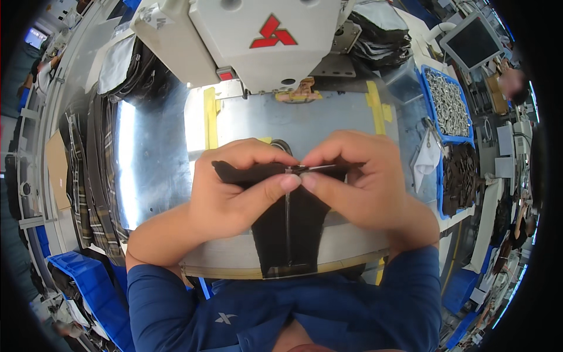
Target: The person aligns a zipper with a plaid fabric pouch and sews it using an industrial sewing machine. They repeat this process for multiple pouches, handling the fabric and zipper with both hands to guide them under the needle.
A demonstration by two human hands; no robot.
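Observation:
Both hands are raised in front of me over the near edge of the machine table, their fingertips almost meeting. My left hand (237, 190) pinches the upper left edge of a dark cloth piece (308, 234) between thumb and fingers. At the same edge, my right hand (366, 182) pinches from the right. A zipper (288, 226) runs down the middle of the cloth, which hangs toward me past the table edge. Something small and pale shows beside the right thumb; the fingertips partly hide what lies between them.
A large white sewing machine head (267, 56) stands over the metal plate ahead, with yellow tape strips (375, 108) on it. At right are a blue tray (471, 139) of small silvery pieces and scissors (433, 134). Plaid and dark cloth (97, 176) is piled left.

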